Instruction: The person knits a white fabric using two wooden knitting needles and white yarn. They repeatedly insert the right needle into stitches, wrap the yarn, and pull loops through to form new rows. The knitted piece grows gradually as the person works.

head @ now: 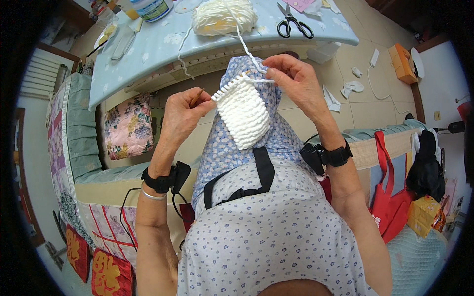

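A white knitted piece of thick yarn [246, 114] hangs above the lap, its top row of loops on a wooden knitting needle [197, 97]. My left hand [187, 109] grips the needle's end at the left corner of the knitting. My right hand [292, 79] pinches the white yarn [263, 70] between thumb and fingers, to the right of the needle's tip. From there the strand runs up to a loose skein of white yarn [224, 18] on the table. Whether the right fingers also hold a second needle cannot be told.
Black-handled scissors [292, 25] lie on the table with the blue flowered cloth [155, 44], right of the skein. A white tub with a blue and green label [152, 8] and a clear plastic container [124, 42] stand left. A floral stool cushion [129, 125] is below the table.
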Demonstrator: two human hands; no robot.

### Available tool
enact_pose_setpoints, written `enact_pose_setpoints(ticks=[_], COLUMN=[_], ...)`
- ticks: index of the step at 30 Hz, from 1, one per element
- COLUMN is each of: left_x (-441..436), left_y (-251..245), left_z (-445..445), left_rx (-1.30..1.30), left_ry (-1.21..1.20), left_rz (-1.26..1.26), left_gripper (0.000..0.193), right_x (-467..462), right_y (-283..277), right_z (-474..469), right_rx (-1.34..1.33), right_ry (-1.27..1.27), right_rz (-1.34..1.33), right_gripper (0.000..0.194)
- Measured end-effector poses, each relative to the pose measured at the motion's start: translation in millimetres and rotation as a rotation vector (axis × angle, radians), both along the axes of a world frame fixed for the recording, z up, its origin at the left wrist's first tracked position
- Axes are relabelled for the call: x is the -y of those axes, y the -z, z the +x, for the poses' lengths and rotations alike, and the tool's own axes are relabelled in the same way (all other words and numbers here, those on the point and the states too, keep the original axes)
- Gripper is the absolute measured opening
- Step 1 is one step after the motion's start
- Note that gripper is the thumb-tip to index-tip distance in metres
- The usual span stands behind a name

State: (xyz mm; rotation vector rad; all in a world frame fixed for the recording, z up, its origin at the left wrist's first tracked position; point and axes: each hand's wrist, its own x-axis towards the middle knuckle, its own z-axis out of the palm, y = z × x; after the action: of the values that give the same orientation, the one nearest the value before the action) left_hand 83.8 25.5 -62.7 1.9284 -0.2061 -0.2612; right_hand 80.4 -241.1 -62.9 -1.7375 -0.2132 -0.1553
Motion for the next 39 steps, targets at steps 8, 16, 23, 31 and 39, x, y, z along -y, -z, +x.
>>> enact_pose_setpoints(ticks=[8,16,23,31,39], left_x=[1,6,7,17,15], left_y=[4,7,-6,-14,-35], left_z=[0,1,-6,-17,-33], left_rx=[0.016,0.094,0.016,0.091,0.042], left_ry=[-0.010,-0.027,0.013,-0.052,0.017], left_rz=[-0.011,0.034,0.116,0.091,-0.056], left_gripper=[0.010,0.011,0.007,0.011,0.006], right_x=[-18,-29,-11,-36,-21], right_y=[-1,35,-6,-25,-27], right_z=[-41,-29,-30,-60,-51], right_rx=[0.566,0.471,0.466,0.526,0.197], right_ry=[0.098,-0.087,0.246,0.010,0.203], right_rz=[-0.634,-0.887,-0.297,-0.486,-0.009], right_gripper=[0.038,0.064,0.028,0.010,0.017])
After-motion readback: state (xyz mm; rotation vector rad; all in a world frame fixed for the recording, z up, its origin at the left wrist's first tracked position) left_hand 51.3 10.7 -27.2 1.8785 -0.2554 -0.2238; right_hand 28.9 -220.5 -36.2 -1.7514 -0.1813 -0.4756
